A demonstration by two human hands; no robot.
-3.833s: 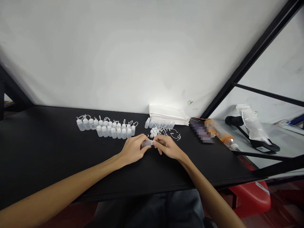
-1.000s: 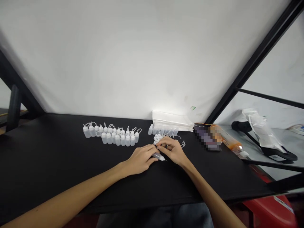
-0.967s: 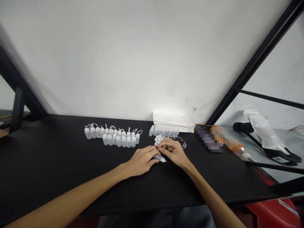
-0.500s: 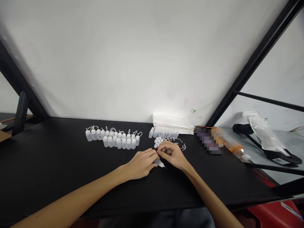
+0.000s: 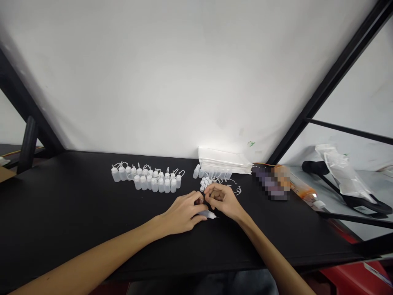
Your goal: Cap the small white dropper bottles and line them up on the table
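A small translucent bottle [image 5: 207, 213] with a thin needle-like tip lies in the fingers of my left hand [image 5: 184, 213], its tip pointing right. My right hand [image 5: 222, 199] is close beside it, thumb and fingers pinched together near my left fingertips; whatever they hold is too small to make out. Behind my hands are several loose white caps [image 5: 205, 183] with thin curled tubes. Several capped bottles [image 5: 155, 184] with looped tubes stand in rows to the left. More bottles [image 5: 215, 173] sit in a row behind the loose caps.
A stack of white sheets [image 5: 224, 159] rests against the back wall. To the right are a blurred-out item [image 5: 272, 184] and an orange-labelled plastic bottle [image 5: 303, 191] on its side. Black frame bars and a shelf with plastic wrapping [image 5: 345, 172] stand further right.
The bottle in my left hand has tilted closer to level, its tip slightly further right. My left fingers have shifted on it, with the thumb lower. The view has moved slightly.
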